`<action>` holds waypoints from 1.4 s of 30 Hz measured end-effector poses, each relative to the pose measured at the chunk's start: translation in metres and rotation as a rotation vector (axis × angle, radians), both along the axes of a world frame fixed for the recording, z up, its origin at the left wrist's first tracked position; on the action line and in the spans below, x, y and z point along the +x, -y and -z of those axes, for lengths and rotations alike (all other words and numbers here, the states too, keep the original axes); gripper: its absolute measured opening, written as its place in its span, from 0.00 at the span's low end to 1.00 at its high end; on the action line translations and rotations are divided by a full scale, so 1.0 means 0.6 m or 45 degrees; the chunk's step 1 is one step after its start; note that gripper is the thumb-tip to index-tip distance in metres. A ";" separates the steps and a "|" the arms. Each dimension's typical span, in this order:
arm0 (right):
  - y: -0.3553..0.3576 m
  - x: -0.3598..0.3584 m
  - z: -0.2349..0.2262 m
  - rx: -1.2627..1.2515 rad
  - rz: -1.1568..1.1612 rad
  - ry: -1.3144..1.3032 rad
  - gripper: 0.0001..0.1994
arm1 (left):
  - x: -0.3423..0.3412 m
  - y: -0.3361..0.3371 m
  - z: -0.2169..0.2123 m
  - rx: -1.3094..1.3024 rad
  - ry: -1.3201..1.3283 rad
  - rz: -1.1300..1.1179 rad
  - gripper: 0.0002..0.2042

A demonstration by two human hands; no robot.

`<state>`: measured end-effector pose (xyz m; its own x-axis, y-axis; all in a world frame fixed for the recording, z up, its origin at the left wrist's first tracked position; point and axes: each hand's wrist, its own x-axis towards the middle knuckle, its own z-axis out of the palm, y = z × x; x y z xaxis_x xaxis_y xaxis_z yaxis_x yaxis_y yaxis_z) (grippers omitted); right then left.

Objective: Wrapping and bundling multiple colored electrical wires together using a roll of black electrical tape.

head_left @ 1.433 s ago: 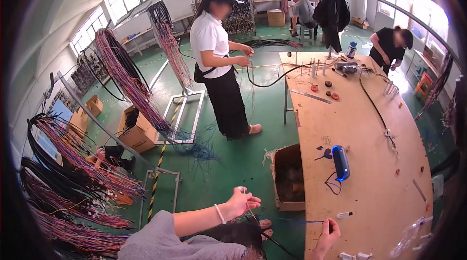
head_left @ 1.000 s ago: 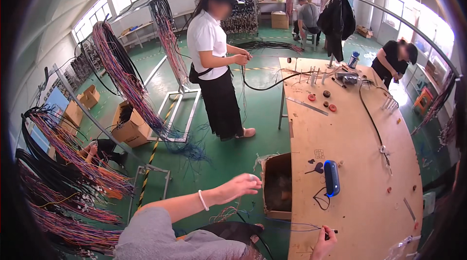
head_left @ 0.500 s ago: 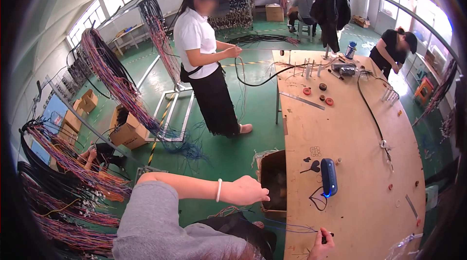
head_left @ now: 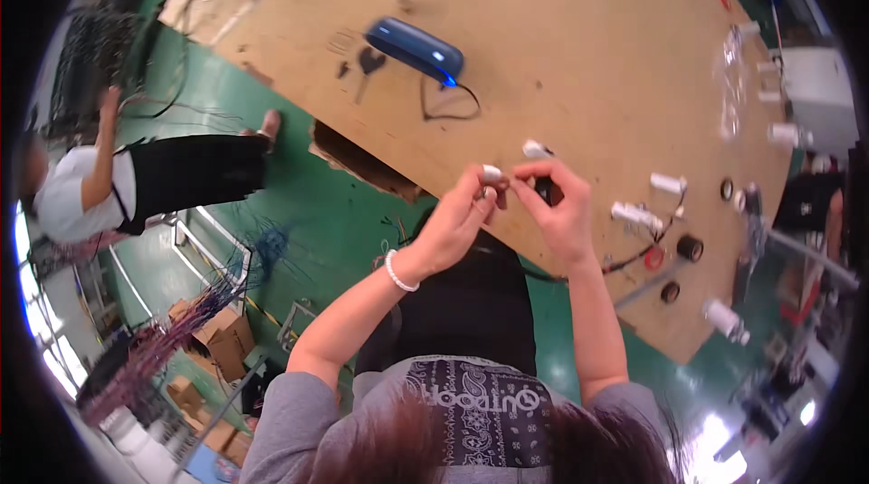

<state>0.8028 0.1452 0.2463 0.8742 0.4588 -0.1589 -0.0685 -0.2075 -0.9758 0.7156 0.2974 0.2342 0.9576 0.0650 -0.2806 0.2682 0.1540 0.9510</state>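
Note:
My left hand (head_left: 457, 220) and my right hand (head_left: 561, 212) meet over the near edge of the wooden table (head_left: 579, 76). The left fingers are pinched together, with a small white piece (head_left: 491, 173) at their tips; whether it is held or wrapped round a fingertip I cannot tell. Thumb and forefinger of the right hand pinch close beside it, on something too small to make out. A black object (head_left: 546, 191) shows behind the right fingers, in the hand or on the table. Just beyond them lies a white piece (head_left: 537, 150).
A blue oblong device (head_left: 398, 38) with a lit blue light lies farther left. To the right are white fittings (head_left: 637, 215), a black tape roll (head_left: 691, 247) and a red roll (head_left: 654, 257). A cardboard box (head_left: 362, 158) stands by the table edge. Another person (head_left: 72, 194) stands at left.
The view has turned and tilted down. My hands, far apart before with thin blue wires running to the right one, have come together over the table edge.

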 end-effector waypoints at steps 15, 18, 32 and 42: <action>0.074 0.072 0.086 0.110 0.437 -0.374 0.09 | 0.082 0.139 0.091 0.226 -0.134 -0.223 0.06; 0.072 0.073 0.102 0.149 0.404 -0.410 0.10 | 0.087 0.139 0.104 0.343 -0.082 -0.262 0.06; 0.053 0.091 0.066 -0.259 0.404 -0.375 0.09 | 0.102 0.138 0.087 -0.130 -0.326 -0.295 0.06; 0.074 0.069 0.033 -0.206 0.551 -0.190 0.11 | 0.090 0.144 0.097 0.556 -0.169 -0.117 0.07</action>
